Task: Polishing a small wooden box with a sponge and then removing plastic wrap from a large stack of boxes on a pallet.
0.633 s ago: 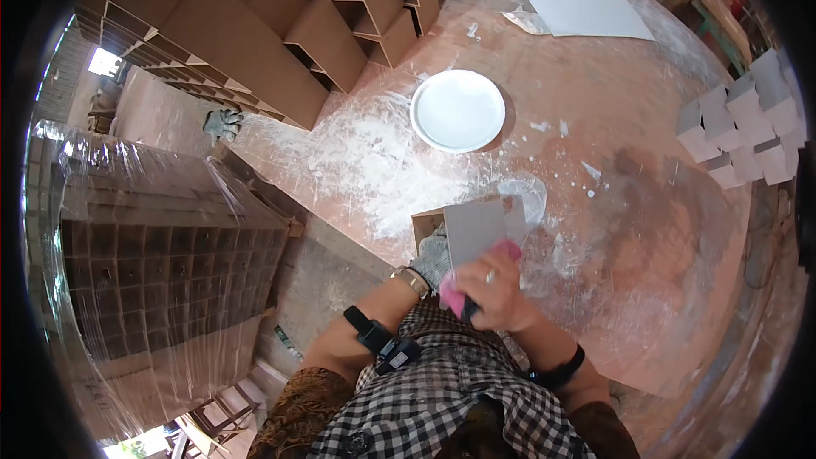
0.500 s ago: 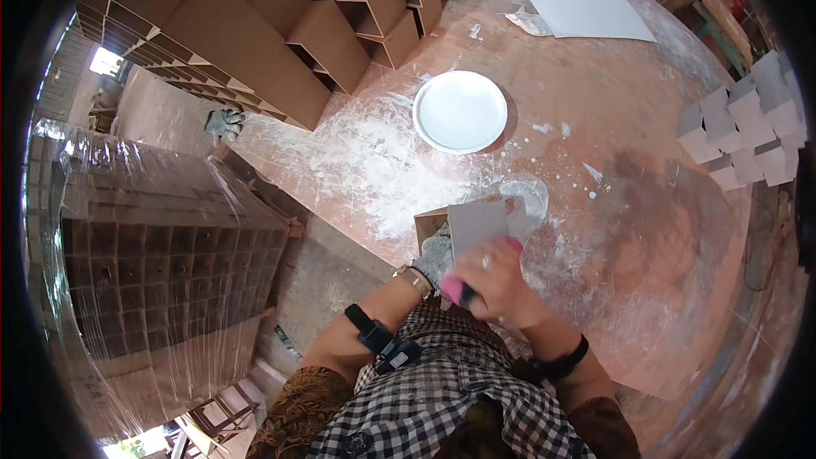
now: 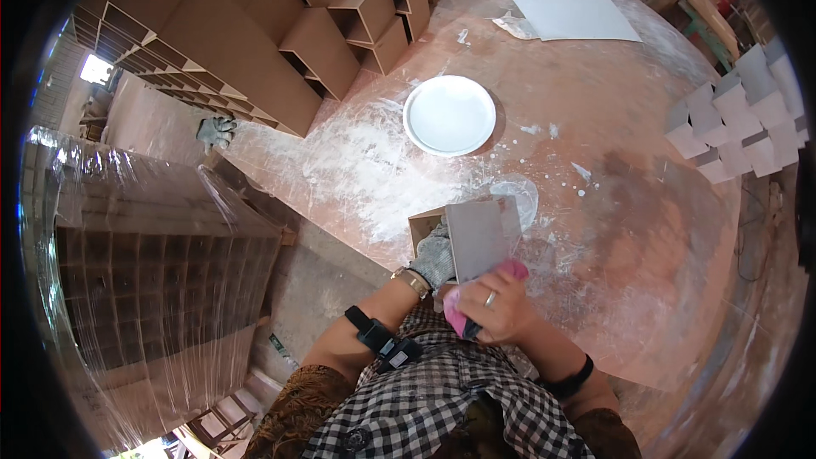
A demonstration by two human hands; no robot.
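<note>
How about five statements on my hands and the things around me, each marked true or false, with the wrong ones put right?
1. The left hand wears a grey knitted glove. True.
2. The right hand is holding a paintbrush. False: its fingers are closed on a pink cloth.
3. A round white container stands beyond the open-sided box at the left hand. True.
4. A loose grey glove lies to the right of the container. False: it lies to the left.
5. A stack wrapped in clear plastic stands on the left of the view. True.
</note>
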